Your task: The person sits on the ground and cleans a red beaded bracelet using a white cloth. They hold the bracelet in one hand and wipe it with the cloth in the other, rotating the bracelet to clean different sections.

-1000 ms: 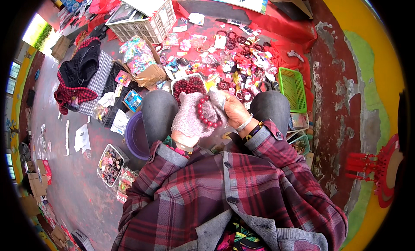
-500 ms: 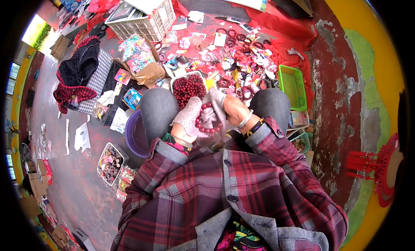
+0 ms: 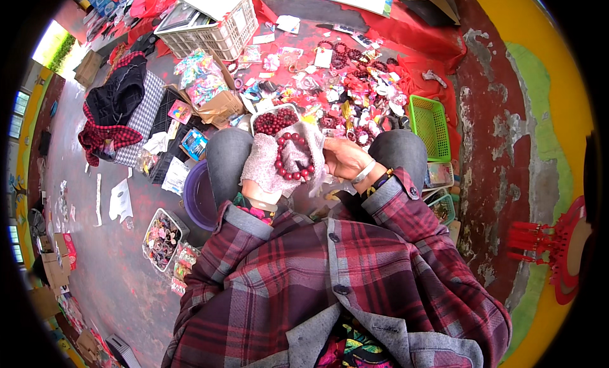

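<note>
Right now left hand (image 3: pixel 269 174), wrapped in pale cloth (image 3: pixel 279 162), cups a dark-red bead bracelet (image 3: pixel 293 155) over the lap; right hand (image 3: pixel 339 158) pinches cloth edge w/ curled fingers. Best to rub each bead gently, keeping the strand taut, above bead tray (image 3: pixel 274 120).

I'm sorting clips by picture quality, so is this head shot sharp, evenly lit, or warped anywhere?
Head view: soft even daylight, no hard shadows; the bead bracelet on the cloth is sharp; fisheye bends the green basket and white crate toward a black rim; a bright blown-out patch at upper left.
</note>
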{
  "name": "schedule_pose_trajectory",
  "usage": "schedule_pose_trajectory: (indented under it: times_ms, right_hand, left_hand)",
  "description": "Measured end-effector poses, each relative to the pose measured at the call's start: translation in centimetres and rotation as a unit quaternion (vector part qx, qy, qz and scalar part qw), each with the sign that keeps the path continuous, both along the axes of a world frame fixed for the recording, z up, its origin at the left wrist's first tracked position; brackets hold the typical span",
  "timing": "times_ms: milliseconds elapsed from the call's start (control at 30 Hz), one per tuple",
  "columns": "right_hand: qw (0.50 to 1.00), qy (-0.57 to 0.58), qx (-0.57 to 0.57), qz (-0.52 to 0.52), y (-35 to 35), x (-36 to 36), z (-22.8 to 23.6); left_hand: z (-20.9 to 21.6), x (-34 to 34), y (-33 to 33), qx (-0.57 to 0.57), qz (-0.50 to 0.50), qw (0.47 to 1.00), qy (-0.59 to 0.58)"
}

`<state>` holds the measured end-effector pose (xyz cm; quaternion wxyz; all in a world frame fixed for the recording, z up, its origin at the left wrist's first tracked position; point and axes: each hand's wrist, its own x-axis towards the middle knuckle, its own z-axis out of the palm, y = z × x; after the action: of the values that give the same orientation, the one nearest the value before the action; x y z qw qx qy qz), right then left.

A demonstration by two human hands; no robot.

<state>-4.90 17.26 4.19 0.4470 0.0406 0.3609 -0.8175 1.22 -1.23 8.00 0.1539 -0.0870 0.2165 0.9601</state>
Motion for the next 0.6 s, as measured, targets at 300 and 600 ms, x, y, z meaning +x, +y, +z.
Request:
schedule_pose_trajectory:
  times_ms: [300,600]
  right_hand:
    - [0.989,-0.001,-0.135,-0.067,-0.6,0.8,1.2]
    - [0.996,0.042,-0.055,-0.06,-0.4,0.7,0.4]
  left_hand:
    - [1.7,-0.3,0.7,-0.174,-0.042,0.975,0.132]
    - [3.6,-1.2,1.2,-0.779,-0.106,0.441,0.433]
